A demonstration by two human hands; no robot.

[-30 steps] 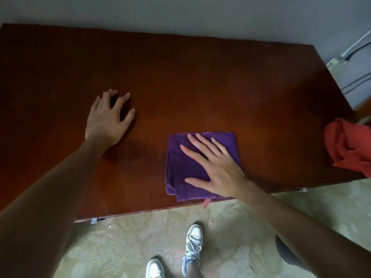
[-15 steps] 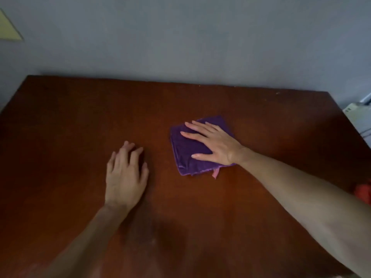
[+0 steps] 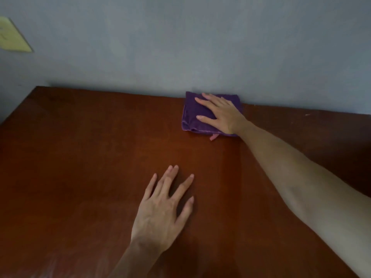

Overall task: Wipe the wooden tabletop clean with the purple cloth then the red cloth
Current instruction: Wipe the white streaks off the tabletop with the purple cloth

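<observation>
The folded purple cloth (image 3: 191, 117) lies on the dark wooden tabletop (image 3: 90, 157), right against the far edge by the wall. My right hand (image 3: 220, 114) presses flat on top of it, fingers spread and pointing left, arm stretched far out. A small pink tag sticks out from the cloth's near edge. My left hand (image 3: 164, 211) rests palm down on the bare wood nearer to me, fingers apart, holding nothing. The red cloth is out of view.
A pale blue-grey wall (image 3: 180, 47) rises directly behind the table's far edge. A yellowish plate (image 3: 12, 37) is fixed on the wall at the upper left. The table's left corner (image 3: 38, 88) shows at the far left.
My right hand has pushed the purple cloth away from me, from the near edge up to the wall. My view has tilted up; the red cloth and floor have left the frame.
</observation>
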